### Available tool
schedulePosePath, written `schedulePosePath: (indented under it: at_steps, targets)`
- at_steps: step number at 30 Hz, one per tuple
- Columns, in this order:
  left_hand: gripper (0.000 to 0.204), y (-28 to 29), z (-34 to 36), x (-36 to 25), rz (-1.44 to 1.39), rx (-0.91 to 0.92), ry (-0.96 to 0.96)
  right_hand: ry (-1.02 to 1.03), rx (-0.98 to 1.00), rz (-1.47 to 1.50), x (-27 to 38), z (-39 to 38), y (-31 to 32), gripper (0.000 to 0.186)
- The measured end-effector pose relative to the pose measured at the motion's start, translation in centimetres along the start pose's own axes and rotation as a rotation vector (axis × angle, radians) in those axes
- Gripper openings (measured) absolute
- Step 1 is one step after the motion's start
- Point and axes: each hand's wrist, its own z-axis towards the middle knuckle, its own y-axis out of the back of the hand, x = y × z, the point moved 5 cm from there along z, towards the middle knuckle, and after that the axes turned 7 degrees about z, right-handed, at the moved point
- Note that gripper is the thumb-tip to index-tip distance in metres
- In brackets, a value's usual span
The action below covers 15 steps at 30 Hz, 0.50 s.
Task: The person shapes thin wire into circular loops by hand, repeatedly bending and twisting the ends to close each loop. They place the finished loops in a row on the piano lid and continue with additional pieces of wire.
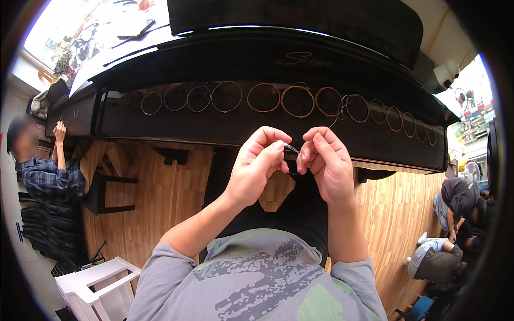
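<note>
My left hand (258, 163) is closed in a pinch on a thin silvery wire string (289, 147), held up in front of my chest. My right hand (327, 163) pinches the same string a little to the right, with the thumb against the fingers. Between the fingertips a short bent piece of the string shows; the rest is mostly hidden by the fingers. Just beyond the right hand, a loose grey string end (339, 114) curves up toward a coiled string (356, 108) on the piano.
A long black piano (214, 125) spans the view ahead. Along its front surface lie several ring-shaped coils, some copper-coloured (297, 101), some silvery (226, 97). At left another person (51, 171) works by the piano. A white stool (99, 281) stands lower left; people crouch at right.
</note>
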Motion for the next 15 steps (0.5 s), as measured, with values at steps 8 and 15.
schedulePosePath:
  at_steps: [8,15]
  targets:
    - [0.014,0.3,0.2,0.4,0.024,0.008,-0.076,-0.076,0.001,0.309,-1.5,0.3,-1.0,0.020]
    - [0.014,0.6,0.4,0.5,0.139,-0.001,-0.154,-0.101,-0.007,0.281,-1.9,0.6,-0.9,0.027]
